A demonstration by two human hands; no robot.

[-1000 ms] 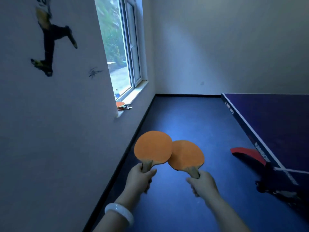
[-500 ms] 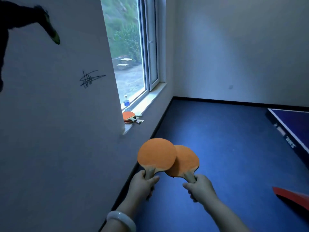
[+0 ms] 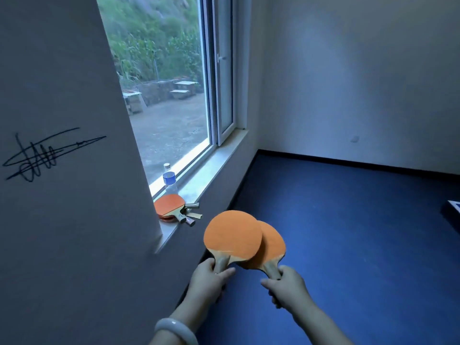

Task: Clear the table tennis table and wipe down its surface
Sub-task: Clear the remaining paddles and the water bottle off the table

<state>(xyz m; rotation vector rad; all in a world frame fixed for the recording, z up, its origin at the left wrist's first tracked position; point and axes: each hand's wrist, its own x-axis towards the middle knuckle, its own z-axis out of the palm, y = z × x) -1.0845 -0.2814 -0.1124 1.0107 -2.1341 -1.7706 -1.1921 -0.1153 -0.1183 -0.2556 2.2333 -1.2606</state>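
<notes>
Nearing the windowsill [image 3: 199, 175], both hands still gripping overlapped orange paddles [image 3: 232, 235].

pale window sill [image 3: 214, 163] runs along the bottom of the window, carrying a stack of orange paddles [image 3: 171, 207] at its near end, handles sticking out toward the room-side edge. clear water bottle [image 3: 169, 180] with blue label stands upright just behind the stack, against the window glass. blue floor [image 3: 348, 232] below; table corner [image 3: 451, 211] at right edge.
</notes>
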